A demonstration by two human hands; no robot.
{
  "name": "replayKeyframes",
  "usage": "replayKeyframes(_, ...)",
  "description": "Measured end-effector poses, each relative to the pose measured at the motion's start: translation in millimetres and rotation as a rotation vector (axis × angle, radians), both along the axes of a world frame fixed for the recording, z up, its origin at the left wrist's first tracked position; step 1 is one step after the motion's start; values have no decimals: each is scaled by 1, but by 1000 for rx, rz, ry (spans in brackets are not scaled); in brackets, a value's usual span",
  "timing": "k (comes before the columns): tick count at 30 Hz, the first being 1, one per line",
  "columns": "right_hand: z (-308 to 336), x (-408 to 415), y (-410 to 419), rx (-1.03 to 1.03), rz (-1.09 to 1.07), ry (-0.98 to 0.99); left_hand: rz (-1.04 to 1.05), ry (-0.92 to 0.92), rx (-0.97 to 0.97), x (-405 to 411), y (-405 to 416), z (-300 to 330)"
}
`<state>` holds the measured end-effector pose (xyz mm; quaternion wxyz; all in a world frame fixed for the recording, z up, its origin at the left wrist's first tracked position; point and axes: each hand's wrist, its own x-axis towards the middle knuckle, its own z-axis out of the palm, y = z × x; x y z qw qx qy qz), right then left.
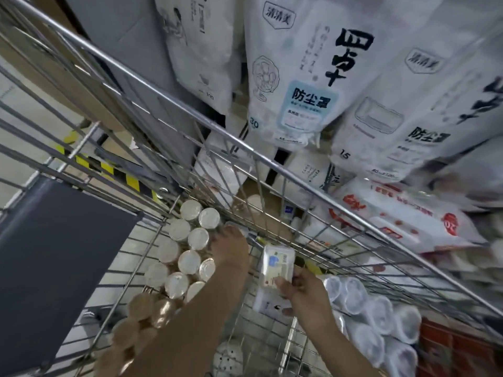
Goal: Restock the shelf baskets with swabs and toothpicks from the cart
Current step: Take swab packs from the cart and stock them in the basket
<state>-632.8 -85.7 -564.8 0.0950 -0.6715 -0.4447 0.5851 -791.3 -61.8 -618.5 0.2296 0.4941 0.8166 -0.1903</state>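
Both hands down in the wire cart (190, 118), beside the hanging packs.
Right hand (304, 292): fingers clamped on a small flat white pack (277, 263), held just above the cart floor. Left hand (231, 250): reaching among the round-lidded tubs (189, 261), fingers hidden, grip unclear. White dust-cover bags (307, 77) hang beyond the rail.

My cart (190, 115) is bright, shiny metal wire. The tubs (189, 261) have smooth white plastic lids; the small pack (277, 263) I hold is glossy plastic film. Hanging bags (307, 63) look matt, soft plastic.
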Motion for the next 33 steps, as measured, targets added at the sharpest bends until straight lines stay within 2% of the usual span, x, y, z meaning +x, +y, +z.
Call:
replayKeyframes(6, 25, 9, -3, -3, 8, 68, 31, -28, -23, 13, 2, -2)
replayKeyframes(12, 29, 29, -7, -28, -82, 19, 135, -116, -14, 21, -3, -7)
replayKeyframes(17, 35, 42, -13, -37, -132, 7, 116, -157, -6, 21, -4, -3)
replayKeyframes(21, 50, 55, -18, -63, -217, 21, 275, -473, 167, 24, -14, 20)
replayKeyframes(27, 108, 80, -42, -105, -256, 93, 593, -1052, 178, 23, -54, 88)
replayKeyframes(30, 146, 98, -57, -119, -307, 137, 637, -1198, 192, 33, -74, 143)
replayKeyframes(33, 192, 118, -73, -110, -398, 209, 825, -1263, 221, 49, -87, 191)
